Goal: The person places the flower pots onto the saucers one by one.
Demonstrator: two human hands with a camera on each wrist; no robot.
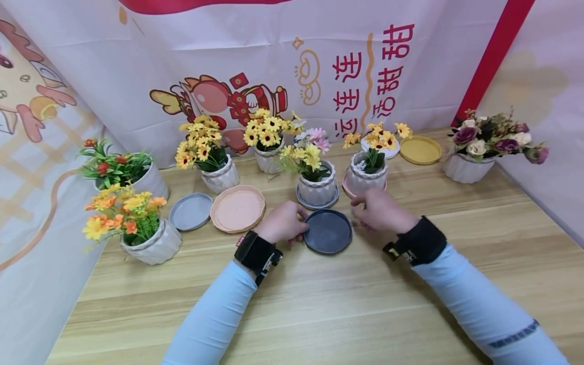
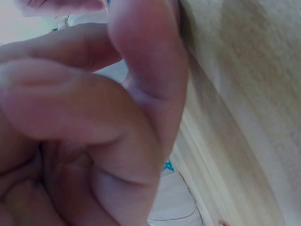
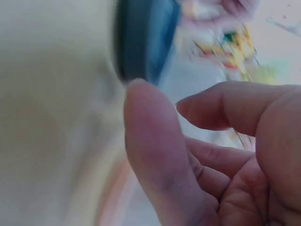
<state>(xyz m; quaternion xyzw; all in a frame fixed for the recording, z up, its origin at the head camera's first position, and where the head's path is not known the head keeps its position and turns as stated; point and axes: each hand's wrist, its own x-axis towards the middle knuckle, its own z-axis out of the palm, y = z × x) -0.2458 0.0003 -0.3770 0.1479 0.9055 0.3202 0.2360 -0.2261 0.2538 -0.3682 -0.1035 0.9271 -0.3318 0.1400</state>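
Observation:
A round dark grey saucer point(image 1: 328, 231) is in the middle of the table, in front of the potted flowers. My left hand point(image 1: 286, 222) pinches its left rim. In the left wrist view the curled fingers point(image 2: 150, 56) of that hand fill much of the picture and hide the saucer. My right hand point(image 1: 378, 210) hovers just off the saucer's right side, holding nothing. The right wrist view shows its thumb point(image 3: 153, 132) by the blurred saucer edge point(image 3: 141, 42), a gap between thumb and fingers. Right behind stand a pot of yellow-and-pink flowers point(image 1: 317, 187) on a blue-grey saucer and a sunflower pot point(image 1: 366, 172) on a pink one.
To the left lie a pink saucer point(image 1: 238, 209) and a grey-blue saucer point(image 1: 190, 212), near an orange-flower pot point(image 1: 152, 246). Sunflower pots point(image 1: 221, 175) line the back. A mustard saucer point(image 1: 420, 150) and a rose pot point(image 1: 469, 168) stand at the back right.

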